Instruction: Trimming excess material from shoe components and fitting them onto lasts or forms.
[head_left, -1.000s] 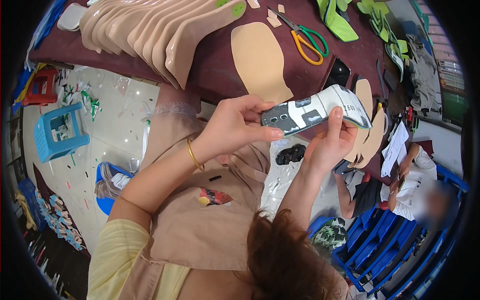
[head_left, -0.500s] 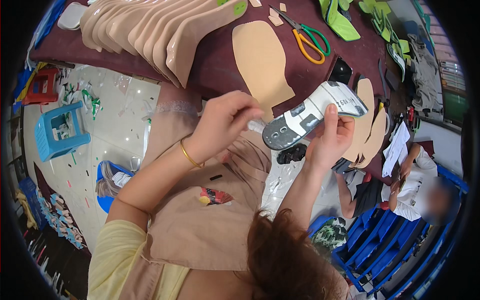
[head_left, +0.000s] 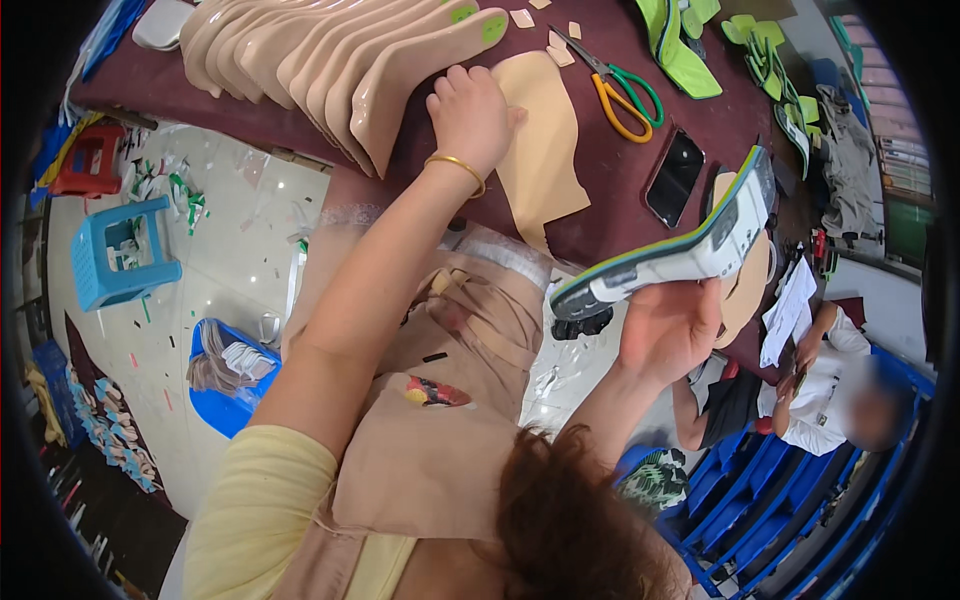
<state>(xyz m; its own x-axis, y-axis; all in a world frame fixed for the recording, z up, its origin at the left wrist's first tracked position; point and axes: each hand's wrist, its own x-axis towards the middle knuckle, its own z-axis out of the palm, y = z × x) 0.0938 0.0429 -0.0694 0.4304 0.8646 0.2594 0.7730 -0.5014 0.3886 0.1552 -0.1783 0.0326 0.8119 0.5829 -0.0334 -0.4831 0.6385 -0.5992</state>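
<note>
My right hand holds up a curved, sole-shaped piece from below, its fingers and thumb around the underside. White and dark grey patches cover that side, and a green and blue edge runs along the top. My left hand is over the table at the left edge of a flat beige cut-out sheet. Its fingers are bent and spread, with the thumb apart and over the sheet; I see nothing held in them. To its left stands a row of glossy beige curved pieces, some with green ends.
On the maroon table lie scissors with orange and green handles, a phone and bright green pieces. A blue stool and blue bin stand at left. Another person sits at right.
My left hand has moved up and away from the piece's end, where it had a translucent strip, to the beige sheet. My right hand has turned the piece edge-on and uncovered the phone.
</note>
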